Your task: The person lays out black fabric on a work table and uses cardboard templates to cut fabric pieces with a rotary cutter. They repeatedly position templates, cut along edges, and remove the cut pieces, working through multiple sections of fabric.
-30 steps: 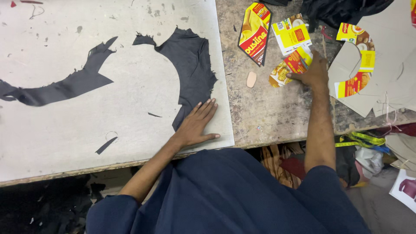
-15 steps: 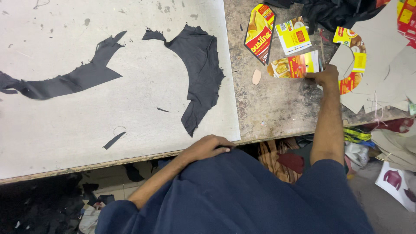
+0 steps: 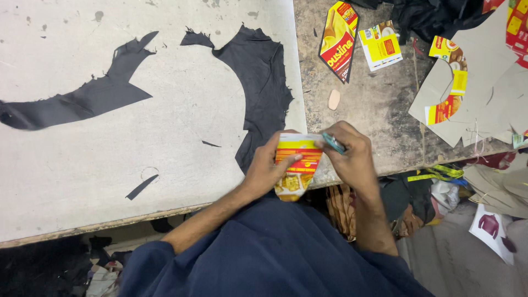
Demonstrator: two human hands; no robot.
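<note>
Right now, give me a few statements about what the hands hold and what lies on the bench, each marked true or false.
1. Both hands hold a printed yellow-and-red card piece in front of the body. True.
2. The right hand is empty. False: a slim teal tool sits in its grip.
3. The left hand presses flat on the black fabric. False: it is lifted off, on the card piece.
4. A small oval tan piece lies on the bare bench top. True.
5. The white board carries no fabric. False: black pieces lie on it.
</note>
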